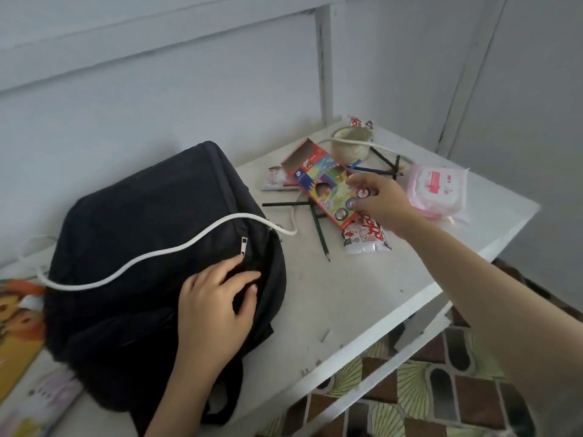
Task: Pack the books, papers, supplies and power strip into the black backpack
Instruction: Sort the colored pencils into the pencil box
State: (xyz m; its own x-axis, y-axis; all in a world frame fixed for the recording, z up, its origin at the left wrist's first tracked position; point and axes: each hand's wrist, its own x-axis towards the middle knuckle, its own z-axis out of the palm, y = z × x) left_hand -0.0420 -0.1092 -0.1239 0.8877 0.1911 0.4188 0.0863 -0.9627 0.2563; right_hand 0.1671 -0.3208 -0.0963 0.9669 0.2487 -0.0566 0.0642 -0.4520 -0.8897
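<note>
Against the right fingers (359,180) lies the pencil box (318,181).

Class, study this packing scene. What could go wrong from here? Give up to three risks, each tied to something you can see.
1. The pencil box has its far flap open. If the right hand lifts it tilted, anything inside may slide out.
2. The white cord lies across the black backpack. It could snag or drag as the left hand opens the bag.
3. Loose pencils lie around the box and could be knocked and roll.
</note>
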